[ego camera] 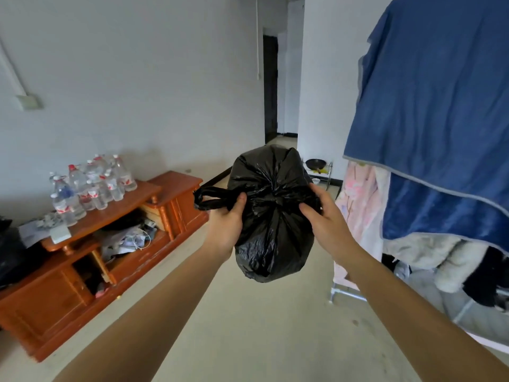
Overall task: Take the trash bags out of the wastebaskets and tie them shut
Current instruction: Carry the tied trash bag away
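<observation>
A full black trash bag [271,238] hangs in the air in front of me, its mouth gathered into a bunch at its middle. My left hand [227,219] grips one twisted handle strip of the bag, which sticks out to the left. My right hand [322,216] holds the bag's right side, fingers curled into the gathered plastic near the knot. No wastebasket is in view.
A low wooden cabinet [82,271] stands along the left wall with several water bottles [91,186] on top. Another black bag [11,252] sits at far left. A rack with a blue blanket [440,119] and clothes fills the right. Bare floor [261,326] leads to a doorway [271,86].
</observation>
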{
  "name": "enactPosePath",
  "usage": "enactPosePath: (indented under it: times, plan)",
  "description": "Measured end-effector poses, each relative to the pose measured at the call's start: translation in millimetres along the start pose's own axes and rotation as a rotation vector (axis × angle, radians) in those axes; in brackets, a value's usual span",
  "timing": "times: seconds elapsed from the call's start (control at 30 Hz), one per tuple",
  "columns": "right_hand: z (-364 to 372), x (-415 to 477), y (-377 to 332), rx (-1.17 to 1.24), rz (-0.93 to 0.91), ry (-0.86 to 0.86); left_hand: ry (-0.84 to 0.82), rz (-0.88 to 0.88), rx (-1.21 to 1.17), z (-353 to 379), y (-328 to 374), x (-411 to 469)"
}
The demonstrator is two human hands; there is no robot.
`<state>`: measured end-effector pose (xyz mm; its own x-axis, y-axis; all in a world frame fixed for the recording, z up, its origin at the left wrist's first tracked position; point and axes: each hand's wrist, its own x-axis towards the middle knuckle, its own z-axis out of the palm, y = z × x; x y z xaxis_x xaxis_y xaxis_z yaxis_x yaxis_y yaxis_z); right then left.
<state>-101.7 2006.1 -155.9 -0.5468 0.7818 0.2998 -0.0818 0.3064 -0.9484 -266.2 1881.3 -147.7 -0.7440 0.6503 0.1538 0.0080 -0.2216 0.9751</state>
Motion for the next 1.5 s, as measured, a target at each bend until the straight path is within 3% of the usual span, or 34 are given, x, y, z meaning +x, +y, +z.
enactPosePath:
  times: [0.37, 0.6, 0.8, 1.1, 1.5]
  plan:
    - [63, 348, 88, -0.019, 0.056, -0.133, 0.099, -0.012, -0.032, 19, -55, 331]
    - [123, 567, 157, -0.046, 0.046, -0.106, 0.078, -0.040, -0.061, 18, -99, 567]
    - [126, 741, 195, -0.036, 0.075, -0.053, -0.011, -0.057, -0.004, 57, -110, 753]
    - [115, 1006, 312, -0.015, 0.066, 0.038, -0.068, -0.053, 0.018, 141, -193, 1037]
    - [171, 1380, 407, -0.006, 0.133, -0.089, 0.001, -0.041, 0.038, 176, -245, 1400]
